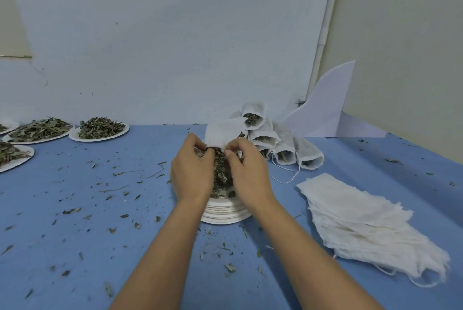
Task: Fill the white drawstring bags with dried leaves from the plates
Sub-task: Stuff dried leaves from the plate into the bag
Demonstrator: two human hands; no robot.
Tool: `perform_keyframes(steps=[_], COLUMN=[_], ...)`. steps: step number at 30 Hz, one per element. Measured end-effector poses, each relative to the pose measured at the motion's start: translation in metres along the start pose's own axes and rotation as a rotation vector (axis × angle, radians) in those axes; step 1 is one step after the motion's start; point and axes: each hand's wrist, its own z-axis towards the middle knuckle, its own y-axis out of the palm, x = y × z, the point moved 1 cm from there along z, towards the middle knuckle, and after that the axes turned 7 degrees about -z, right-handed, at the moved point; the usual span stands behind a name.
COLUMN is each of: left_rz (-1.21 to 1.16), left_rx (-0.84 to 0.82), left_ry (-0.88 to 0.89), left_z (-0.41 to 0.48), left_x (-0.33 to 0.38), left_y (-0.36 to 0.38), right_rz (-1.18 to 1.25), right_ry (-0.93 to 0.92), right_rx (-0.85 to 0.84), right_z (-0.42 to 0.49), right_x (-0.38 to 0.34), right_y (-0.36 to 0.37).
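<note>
Gauzy white cloth makes the drawstring bag [223, 131] limp and almost weightless. It rises from the heap of dried leaves [221, 176] on the stack of plates [225, 215] at the middle of the table [100, 209]. The left hand [193, 169] and right hand [248, 171] each pinch its mouth hem with curled fingers, probably the best hold, since the cloth would sag elsewhere. The leaves look brittle and likely to scatter. Filled bags [278, 139] lie toward the far right corner, empty bags [363, 214] by the right edge.

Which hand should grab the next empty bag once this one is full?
Likely right. The pile of empty bags lies right of the right hand; the left hand would have to cross the plate stack. Both pinch the open bag.
</note>
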Motion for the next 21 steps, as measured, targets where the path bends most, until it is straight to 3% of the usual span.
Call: perform_keyframes(steps=[6,9,11,14,16,21], left_rz=[-0.001,0.097,0.241,0.329,0.287,0.177], left_rx=[-0.392,-0.656,-0.744,-0.631,-0.516,-0.345], left_ry=[-0.051,-0.056,0.006,0.133,0.206,0.186], left_z=[0.009,0.01,0.009,0.006,0.006,0.009], left_x=[0.008,0.014,0.015,0.015,0.014,0.012], left_y=[-0.009,-0.018,-0.021,-0.021,-0.021,-0.025], right_rz=[0.065,0.117,0.168,0.286,0.238,0.19], right_ry=[0.152,0.248,0.291,0.333,0.322,0.257], right_rx=[0.09,0.105,0.105,0.079,0.063,-0.015], right_z=[0.006,0.01,0.012,0.011,0.011,0.011], right_x=[0.006,0.01,0.012,0.012,0.011,0.008], right_y=[-0.005,-0.01,-0.011,-0.011,-0.01,-0.009])
